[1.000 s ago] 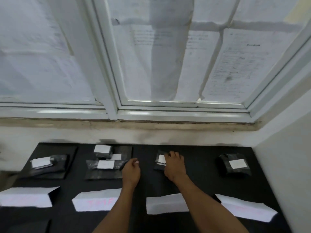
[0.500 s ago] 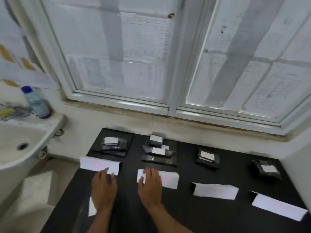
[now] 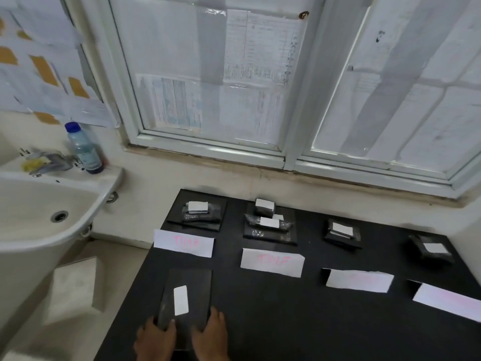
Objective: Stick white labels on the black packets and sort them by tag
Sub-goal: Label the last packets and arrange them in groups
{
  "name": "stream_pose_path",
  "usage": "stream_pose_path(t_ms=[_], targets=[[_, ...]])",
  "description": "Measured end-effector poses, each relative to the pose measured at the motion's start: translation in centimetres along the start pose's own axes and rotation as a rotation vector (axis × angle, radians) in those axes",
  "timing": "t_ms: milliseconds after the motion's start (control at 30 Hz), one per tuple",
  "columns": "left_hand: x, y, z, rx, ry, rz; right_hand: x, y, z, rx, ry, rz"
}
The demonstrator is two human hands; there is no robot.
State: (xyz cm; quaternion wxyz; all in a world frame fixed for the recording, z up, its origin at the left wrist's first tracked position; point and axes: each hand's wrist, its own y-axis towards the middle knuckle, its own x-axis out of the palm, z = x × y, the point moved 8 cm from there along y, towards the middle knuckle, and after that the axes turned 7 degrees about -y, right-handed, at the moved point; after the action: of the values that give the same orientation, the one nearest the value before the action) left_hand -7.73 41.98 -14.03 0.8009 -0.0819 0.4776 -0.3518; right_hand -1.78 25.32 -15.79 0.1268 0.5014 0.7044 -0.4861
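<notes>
A flat black packet (image 3: 191, 287) with a white label (image 3: 181, 300) lies at the near left of the black table (image 3: 299, 321). My left hand (image 3: 156, 340) grips its near left corner, thumb on top. My right hand (image 3: 211, 334) rests on its near right edge with fingers stretched out. Along the far side sit piles of labelled black packets: far left (image 3: 199, 213), middle left (image 3: 269, 224), middle right (image 3: 341, 231) and far right (image 3: 432, 248). In front of them lie white paper tags (image 3: 183, 243), (image 3: 272, 261), (image 3: 359, 280), (image 3: 447, 299), two with pink writing.
A white sink (image 3: 39, 217) stands left of the table, with a blue-capped bottle (image 3: 84, 148) on its rim. A white block (image 3: 74, 287) lies on the floor below. A window (image 3: 286, 157) with papers taped on it runs behind the table.
Both hands have pulled back from the far packets to the near left of the table and now lie on a flat labelled packet. The view has swung left.
</notes>
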Motion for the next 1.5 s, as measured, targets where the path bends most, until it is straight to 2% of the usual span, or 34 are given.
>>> stream_pose_path(t_ms=[100, 233, 333, 500, 600, 667, 767, 833, 933, 1033, 1067, 1100, 1167, 1233, 1300, 1400, 1500], targets=[[0.4, 0.5, -1.1, -0.097, -0.056, -0.144, -0.1, 0.4, 0.3, 0.027, 0.015, 0.028], [-1.6, -0.2, -1.0, -0.111, -0.410, -0.119, -0.6, 0.4, 0.9, -0.003, 0.009, 0.014], [-2.4, -0.8, 0.1, -0.118, -0.560, -0.193, -2.2, -0.7, 0.5, -0.054, 0.198, 0.066], [-1.6, -3.8, 7.1, -0.004, -0.658, -0.342, -9.5, -1.6, -0.6, -0.129, 0.451, 0.193], [3.4, -5.6, 13.3, -0.012, -0.776, -0.514, -17.0, 0.9, 1.3, -0.189, 0.543, 0.188], [6.0, -5.1, 16.7, -0.019, -0.878, -0.486, -22.0, 2.5, 2.5, -0.268, 0.532, 0.134], [13.3, -8.3, 24.5, -0.003, -0.883, -0.538, -32.3, 5.5, 8.7, -0.324, 0.448, 0.163], [18.2, -12.5, 29.5, -0.033, -0.899, -0.667, -38.5, 7.5, 13.6, -0.297, 0.407, 0.230], [28.0, -19.6, 36.2, -0.136, -0.915, -0.865, -48.5, 10.8, 23.4, -0.142, 0.443, 0.453], [36.4, -25.3, 40.6, -0.235, -0.957, -0.939, -56.9, 13.2, 33.4, 0.116, 0.294, 0.690], [38.0, -26.5, 41.1, -0.258, -0.957, -0.924, -58.4, 13.7, 35.8, 0.183, 0.179, 0.707], [40.8, -27.5, 41.9, -0.278, -0.955, -0.911, -60.0, 15.1, 38.4, 0.231, 0.023, 0.661], [44.3, -28.6, 42.6, -0.331, -0.970, -0.871, -61.4, 17.7, 41.8, 0.250, -0.310, 0.438], [47.8, -28.9, 43.3, -0.371, -1.008, -0.821, -62.4, 21.2, 44.3, 0.195, -0.562, 0.248], [49.9, -28.4, 43.2, -0.398, -1.009, -0.755, -62.9, 23.9, 45.0, 0.106, -0.749, 0.180], [51.8, -28.1, 43.0, -0.412, -1.018, -0.703, -63.0, 27.1, 45.4, 0.024, -0.881, 0.117], [53.5, -27.7, 43.2, -0.382, -0.950, -0.692, -63.2, 28.5, 46.2, 0.005, -0.811, 0.093]])
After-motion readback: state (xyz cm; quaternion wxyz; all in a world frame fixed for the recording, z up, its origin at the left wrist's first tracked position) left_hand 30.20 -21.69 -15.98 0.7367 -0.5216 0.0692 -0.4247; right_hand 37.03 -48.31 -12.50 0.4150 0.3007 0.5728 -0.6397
